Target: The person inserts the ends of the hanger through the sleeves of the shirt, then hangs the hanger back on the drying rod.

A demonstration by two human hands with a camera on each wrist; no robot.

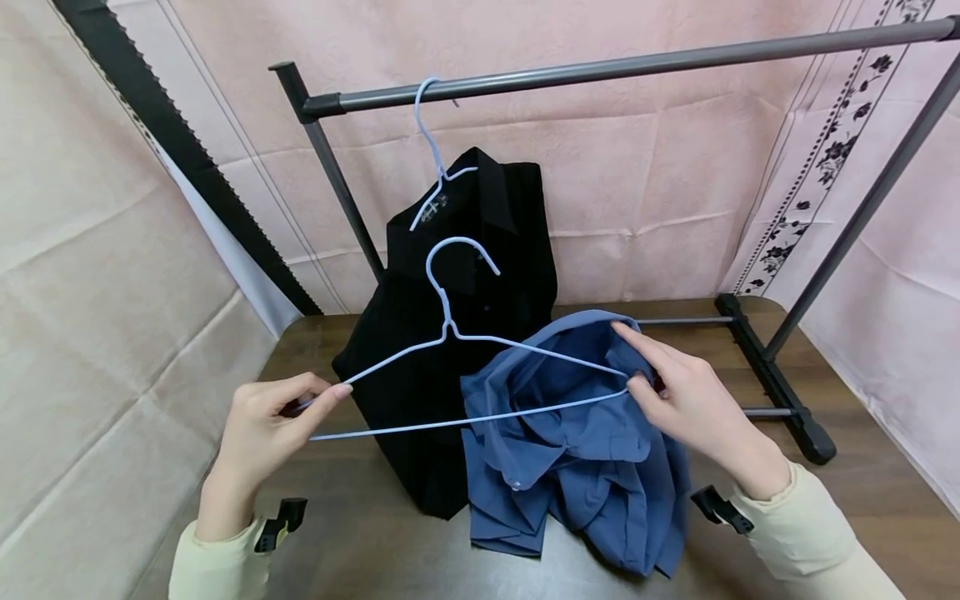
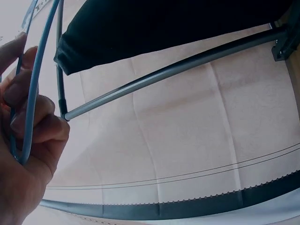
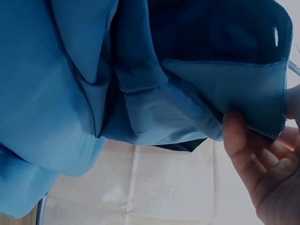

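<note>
My left hand (image 1: 273, 425) pinches the left arm of a light-blue hanger (image 1: 405, 427), thumb on top; the left wrist view shows its fingers curled round the wire. The hanger's hook points up, in front of a black shirt (image 1: 408, 350). My right hand (image 1: 690, 400) grips the collar edge of a blue shirt (image 1: 600, 467), its index finger along the collar. The hanger's right end meets this hand at the thumb and overlaps the shirt. In the right wrist view, fingers (image 3: 239, 140) hold a flap of the blue cloth (image 3: 253, 89).
A grey metal clothes rack (image 1: 600, 71) stands on the brown wooden table (image 1: 360, 533). From its bar hangs another light-blue hanger (image 1: 429, 133) carrying the black shirt. The rack's black foot (image 1: 780, 383) is at the right. Pale cloth (image 1: 637, 192) covers the back and sides.
</note>
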